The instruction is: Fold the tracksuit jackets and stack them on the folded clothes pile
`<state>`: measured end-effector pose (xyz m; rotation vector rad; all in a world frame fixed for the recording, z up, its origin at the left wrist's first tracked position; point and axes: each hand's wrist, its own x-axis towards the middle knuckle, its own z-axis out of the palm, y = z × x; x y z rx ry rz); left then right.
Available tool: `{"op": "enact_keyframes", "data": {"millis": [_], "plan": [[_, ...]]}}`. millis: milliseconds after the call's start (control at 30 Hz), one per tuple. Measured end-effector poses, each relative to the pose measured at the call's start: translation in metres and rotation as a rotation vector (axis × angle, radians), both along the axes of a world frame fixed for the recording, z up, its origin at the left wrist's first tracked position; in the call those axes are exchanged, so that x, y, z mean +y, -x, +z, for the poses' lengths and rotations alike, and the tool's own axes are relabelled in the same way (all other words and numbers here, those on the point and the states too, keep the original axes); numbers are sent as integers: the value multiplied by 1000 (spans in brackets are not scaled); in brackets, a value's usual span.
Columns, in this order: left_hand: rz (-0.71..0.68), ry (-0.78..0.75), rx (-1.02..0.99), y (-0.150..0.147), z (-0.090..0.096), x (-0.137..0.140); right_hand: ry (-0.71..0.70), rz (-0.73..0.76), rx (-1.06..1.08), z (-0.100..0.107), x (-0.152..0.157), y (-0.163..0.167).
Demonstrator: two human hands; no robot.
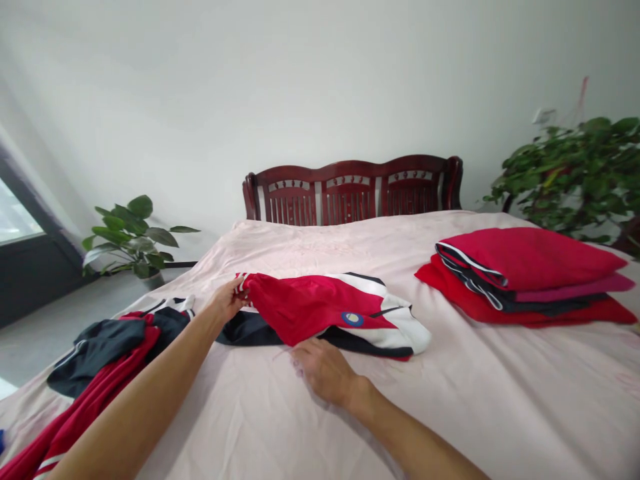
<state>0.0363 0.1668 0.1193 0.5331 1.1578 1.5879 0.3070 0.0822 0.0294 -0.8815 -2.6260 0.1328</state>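
A red, white and dark navy jacket (320, 300) with a round blue badge lies partly folded on the pink bedsheet (260, 413). At its left end, my left hand (231, 298) is closed on the striped cuff and lifts it a little off the bed. My right hand (325, 370) pinches the near edge of the red fabric, below the badge. Part of the dark layer shows underneath. The fingertips of both hands are partly hidden by the cloth.
Folded red and dark clothes (530, 267) are stacked on the right. A loose heap of dark and red clothes (110, 347) lies at the left edge. Behind stands a wooden headboard (350, 193). Potted plants (135, 237) flank the bed.
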Motion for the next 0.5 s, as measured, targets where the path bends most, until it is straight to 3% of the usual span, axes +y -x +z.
{"op": "enact_keyframes", "data": {"millis": [100, 200, 367, 500], "plan": [[8, -2, -24, 0, 0, 5, -96, 27, -46, -10, 6, 32], [25, -11, -24, 4, 2, 7, -137, -56, -73, -12, 23, 58], [19, -1, 47, 9, 7, 9, -53, -226, -132, 5, 52, 82], [-13, 42, 176, 18, 6, 4, -28, -201, -128, 25, 50, 75]]}}
